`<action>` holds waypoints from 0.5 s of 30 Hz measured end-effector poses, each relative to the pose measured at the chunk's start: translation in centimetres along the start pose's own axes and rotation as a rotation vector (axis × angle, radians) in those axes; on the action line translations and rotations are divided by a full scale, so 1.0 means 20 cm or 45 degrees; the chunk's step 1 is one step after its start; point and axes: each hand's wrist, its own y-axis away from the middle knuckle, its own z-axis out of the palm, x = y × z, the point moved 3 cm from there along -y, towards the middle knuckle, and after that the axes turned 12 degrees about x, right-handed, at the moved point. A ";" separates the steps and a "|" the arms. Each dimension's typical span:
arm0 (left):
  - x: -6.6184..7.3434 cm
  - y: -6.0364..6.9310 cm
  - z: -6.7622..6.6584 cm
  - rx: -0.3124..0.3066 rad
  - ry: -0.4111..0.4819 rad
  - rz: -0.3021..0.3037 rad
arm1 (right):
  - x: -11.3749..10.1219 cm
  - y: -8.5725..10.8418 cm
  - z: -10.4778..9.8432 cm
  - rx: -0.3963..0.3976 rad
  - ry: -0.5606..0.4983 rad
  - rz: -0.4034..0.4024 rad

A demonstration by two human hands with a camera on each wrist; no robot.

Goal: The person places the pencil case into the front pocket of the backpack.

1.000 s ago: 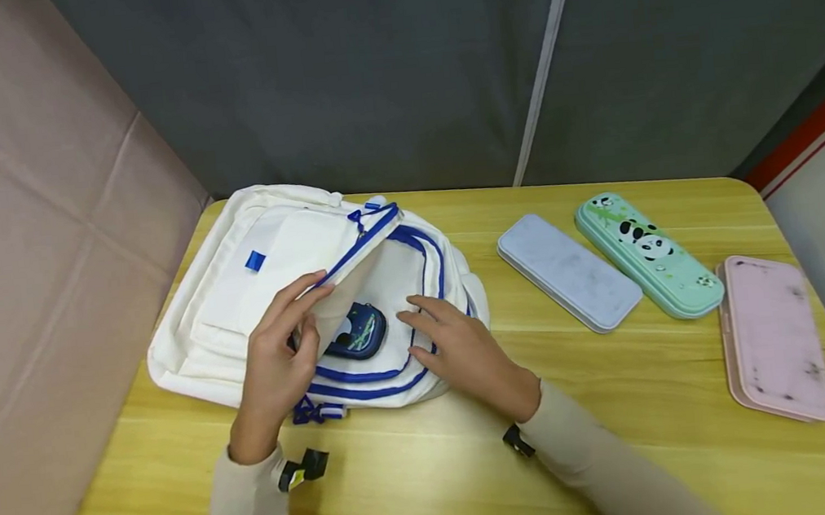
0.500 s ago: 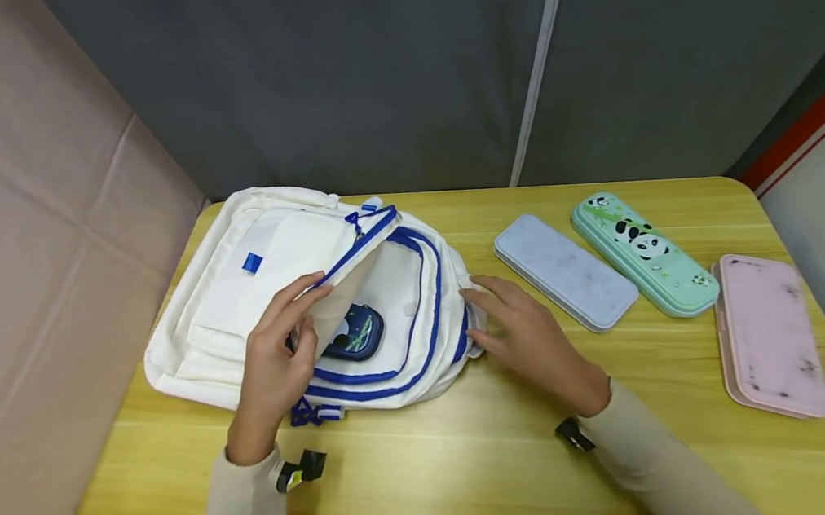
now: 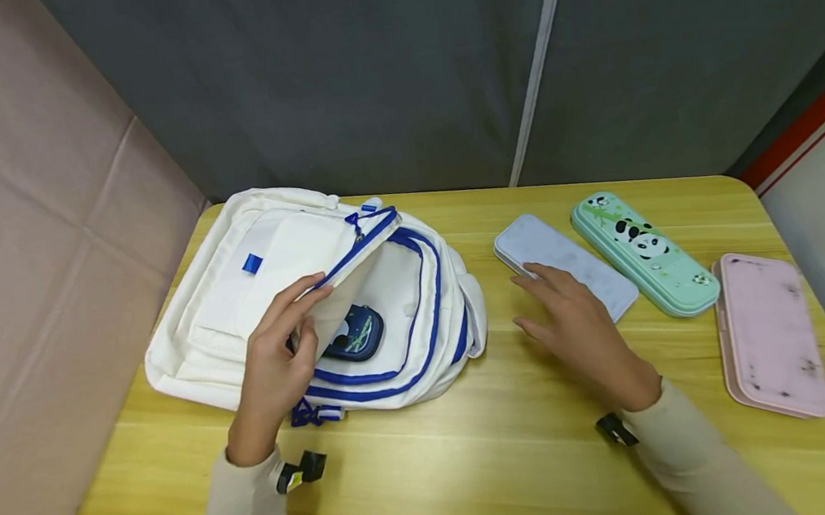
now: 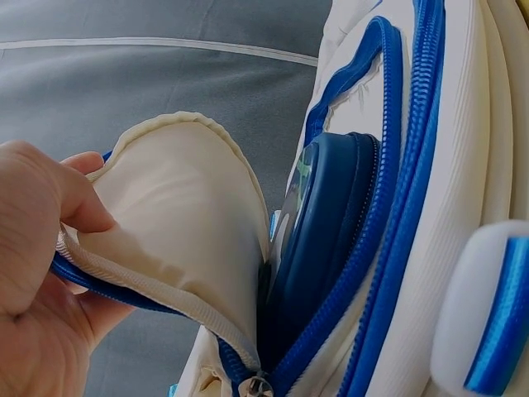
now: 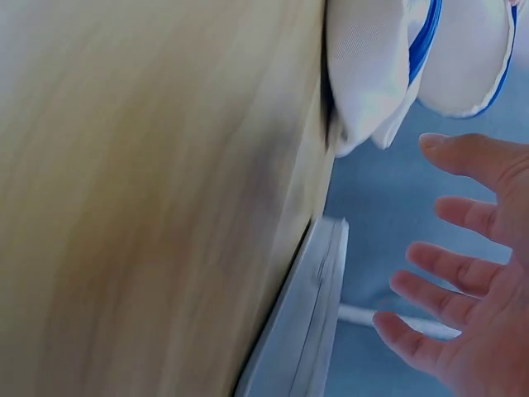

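Observation:
A white backpack with blue zips lies on the table, its front pocket unzipped. My left hand pinches the edge of the pocket flap between thumb and fingers and holds it lifted. Inside the pocket sits a small dark blue zipped case, partly covered by the flap. My right hand, fingers spread and holding nothing, is over the near edge of a pale blue-grey pencil case; I cannot tell whether it touches it. The right wrist view shows the hand apart from the backpack.
Beside the pale case lies a mint green pencil case with pandas. A pink case is farther right. The wooden table meets a grey curtain behind and a beige cloth wall at left.
My right hand has moved right, away from above the open pocket, past the backpack's edge to the pale blue-grey pencil case. My left hand still holds the flap in the same place.

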 end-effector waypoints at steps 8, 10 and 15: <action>-0.01 0.00 -0.01 -0.003 -0.011 0.018 | 0.14 0.03 -0.09 0.009 0.101 0.058; -0.01 0.00 -0.01 0.000 -0.014 0.018 | 0.18 0.04 -0.10 0.022 0.119 0.069; 0.00 0.00 -0.01 0.000 -0.008 0.018 | 0.25 0.04 -0.13 0.017 0.152 0.112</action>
